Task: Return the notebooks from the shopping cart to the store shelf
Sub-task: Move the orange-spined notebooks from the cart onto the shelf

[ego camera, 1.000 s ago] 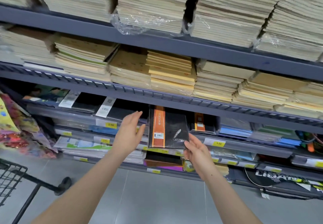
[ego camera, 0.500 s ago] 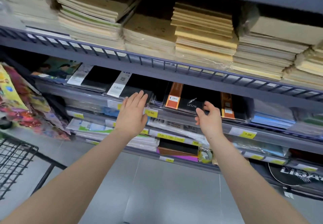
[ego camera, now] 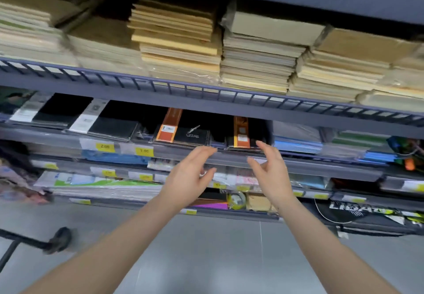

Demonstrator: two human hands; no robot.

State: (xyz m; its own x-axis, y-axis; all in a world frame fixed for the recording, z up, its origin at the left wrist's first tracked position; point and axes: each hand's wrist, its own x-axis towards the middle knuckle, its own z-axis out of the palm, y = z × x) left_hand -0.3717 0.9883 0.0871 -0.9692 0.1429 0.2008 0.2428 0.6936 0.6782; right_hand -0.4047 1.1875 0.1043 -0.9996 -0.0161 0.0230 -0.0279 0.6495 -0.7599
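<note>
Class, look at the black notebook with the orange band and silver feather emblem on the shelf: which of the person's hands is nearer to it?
Left hand, fingertips just below the notebook; right hand sits further right.

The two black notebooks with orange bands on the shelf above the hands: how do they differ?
The left black notebook shows a wide cover with a silver feather mark beside its orange band; the right black notebook shows little beyond its band. The left one's band slants; the right one's runs nearly straight. The right one sits deeper in shadow. Both lie flat, held by neither the left hand nor the right hand.
</note>
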